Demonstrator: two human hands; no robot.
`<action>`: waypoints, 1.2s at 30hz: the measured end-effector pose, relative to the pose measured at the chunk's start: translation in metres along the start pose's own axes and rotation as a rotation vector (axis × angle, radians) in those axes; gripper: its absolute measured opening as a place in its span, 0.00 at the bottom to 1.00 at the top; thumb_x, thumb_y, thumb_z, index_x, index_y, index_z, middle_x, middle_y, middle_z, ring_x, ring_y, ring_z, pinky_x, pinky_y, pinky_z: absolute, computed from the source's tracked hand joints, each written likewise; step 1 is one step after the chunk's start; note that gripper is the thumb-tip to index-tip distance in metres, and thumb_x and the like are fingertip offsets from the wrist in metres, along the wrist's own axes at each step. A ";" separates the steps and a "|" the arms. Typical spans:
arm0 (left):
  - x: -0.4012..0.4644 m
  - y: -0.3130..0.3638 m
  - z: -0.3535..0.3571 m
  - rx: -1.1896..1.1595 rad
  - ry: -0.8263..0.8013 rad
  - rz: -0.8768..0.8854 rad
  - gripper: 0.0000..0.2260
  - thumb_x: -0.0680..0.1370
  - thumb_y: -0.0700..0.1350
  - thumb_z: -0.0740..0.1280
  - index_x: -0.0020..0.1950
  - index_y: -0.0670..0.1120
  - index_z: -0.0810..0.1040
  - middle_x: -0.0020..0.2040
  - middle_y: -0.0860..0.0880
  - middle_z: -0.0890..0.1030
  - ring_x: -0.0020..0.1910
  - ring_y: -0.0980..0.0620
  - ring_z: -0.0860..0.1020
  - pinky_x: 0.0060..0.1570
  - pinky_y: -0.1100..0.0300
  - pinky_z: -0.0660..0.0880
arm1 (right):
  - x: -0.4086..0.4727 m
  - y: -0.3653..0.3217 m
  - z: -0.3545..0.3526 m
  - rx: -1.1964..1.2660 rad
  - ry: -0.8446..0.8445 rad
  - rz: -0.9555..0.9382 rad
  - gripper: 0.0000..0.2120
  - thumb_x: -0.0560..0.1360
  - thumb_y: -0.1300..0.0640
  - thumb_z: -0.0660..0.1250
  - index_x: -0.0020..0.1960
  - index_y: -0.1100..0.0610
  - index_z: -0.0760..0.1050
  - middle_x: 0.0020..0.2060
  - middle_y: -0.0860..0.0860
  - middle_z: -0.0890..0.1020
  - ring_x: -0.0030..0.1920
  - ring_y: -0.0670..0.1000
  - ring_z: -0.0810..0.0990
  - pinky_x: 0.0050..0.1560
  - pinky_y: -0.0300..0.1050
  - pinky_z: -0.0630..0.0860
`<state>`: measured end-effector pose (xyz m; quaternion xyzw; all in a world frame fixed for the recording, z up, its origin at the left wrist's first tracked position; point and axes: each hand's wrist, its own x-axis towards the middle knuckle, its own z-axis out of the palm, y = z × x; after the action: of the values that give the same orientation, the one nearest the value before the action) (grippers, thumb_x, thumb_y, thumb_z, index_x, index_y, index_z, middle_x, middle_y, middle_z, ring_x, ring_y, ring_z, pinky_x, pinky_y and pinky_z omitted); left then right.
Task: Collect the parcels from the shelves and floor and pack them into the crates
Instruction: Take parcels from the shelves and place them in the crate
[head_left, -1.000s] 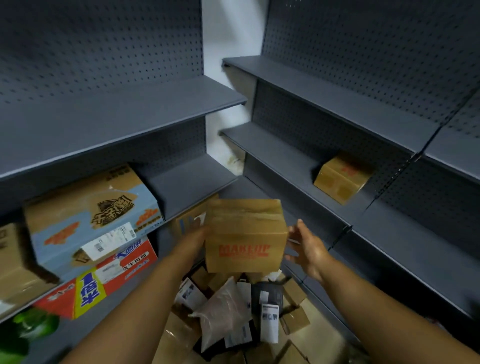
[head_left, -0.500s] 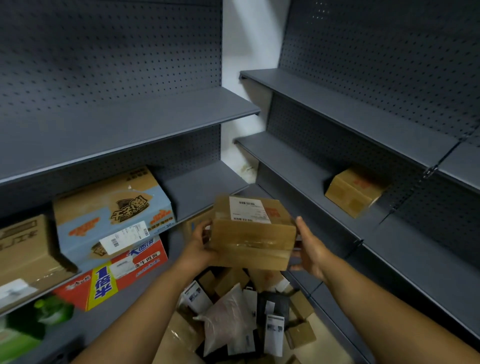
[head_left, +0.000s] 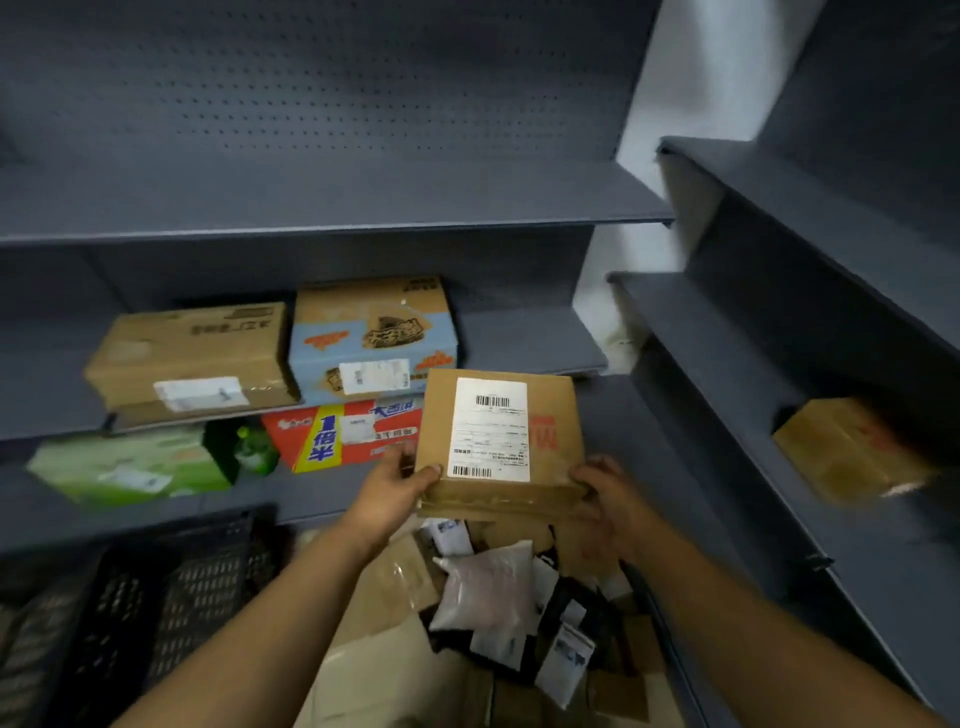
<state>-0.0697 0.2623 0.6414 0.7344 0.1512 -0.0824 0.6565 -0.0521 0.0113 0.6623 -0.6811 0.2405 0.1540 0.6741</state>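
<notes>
Grey shelving (head_left: 332, 197) fills the far side; a black crate (head_left: 156, 597) sits near left. The cardboard parcel (head_left: 550, 415), label up, hangs above the floor pile (head_left: 498, 597), its near corners grasped by the left hand (head_left: 392, 480), thumb on top, and the blurred right hand (head_left: 605, 496).

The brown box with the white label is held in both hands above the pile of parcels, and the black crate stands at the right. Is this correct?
Not quite. The head view shows the black crate at the left. The rest holds: left hand and right hand hold the brown box above the pile of parcels.

dim, motion-blurred wide-angle view, edges bowed, deep shelf shadows
</notes>
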 end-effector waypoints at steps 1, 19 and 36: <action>-0.010 -0.007 -0.011 0.004 0.045 -0.011 0.08 0.76 0.42 0.68 0.53 0.48 0.73 0.50 0.51 0.80 0.50 0.51 0.78 0.46 0.61 0.74 | -0.001 0.002 0.011 -0.019 -0.030 0.001 0.04 0.76 0.61 0.64 0.46 0.53 0.71 0.43 0.54 0.79 0.40 0.53 0.78 0.35 0.47 0.79; -0.214 -0.098 -0.264 0.153 0.573 -0.008 0.38 0.73 0.56 0.68 0.76 0.60 0.49 0.63 0.49 0.74 0.61 0.47 0.74 0.63 0.49 0.70 | -0.113 0.049 0.273 -0.237 -0.602 -0.183 0.11 0.75 0.67 0.62 0.55 0.60 0.74 0.50 0.58 0.81 0.49 0.56 0.82 0.47 0.57 0.81; -0.377 -0.190 -0.523 0.252 0.875 -0.068 0.40 0.65 0.45 0.76 0.73 0.51 0.61 0.60 0.50 0.67 0.63 0.46 0.67 0.65 0.46 0.67 | -0.298 0.170 0.560 -0.081 -0.610 -0.197 0.13 0.72 0.68 0.68 0.53 0.58 0.74 0.45 0.52 0.81 0.40 0.47 0.81 0.37 0.38 0.77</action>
<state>-0.5281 0.7541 0.6484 0.7689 0.4271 0.1963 0.4334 -0.3287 0.6072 0.6536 -0.6500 -0.0459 0.2945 0.6991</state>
